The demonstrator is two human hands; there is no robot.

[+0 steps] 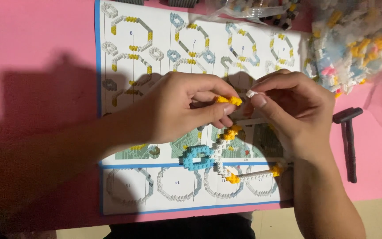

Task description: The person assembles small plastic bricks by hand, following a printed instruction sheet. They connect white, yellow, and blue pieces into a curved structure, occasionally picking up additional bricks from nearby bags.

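My left hand (180, 108) pinches a small yellow block piece (229, 100) between thumb and fingers, above a printed instruction sheet (124, 53). My right hand (295, 110) holds a tiny white brick (251, 93) at its fingertips, just right of the yellow piece and nearly touching it. Below the hands, on the sheet, lies a partly built model (219, 159) of white, yellow and light-blue micro bricks, with a blue ring at its left end.
A pile of loose micro bricks (354, 48) in white, yellow, blue and pink lies at the upper right on the pink table (36, 48). A black brick-separator tool (349, 137) lies right of my right hand. A clear plastic bag with bricks (253, 9) sits at the top.
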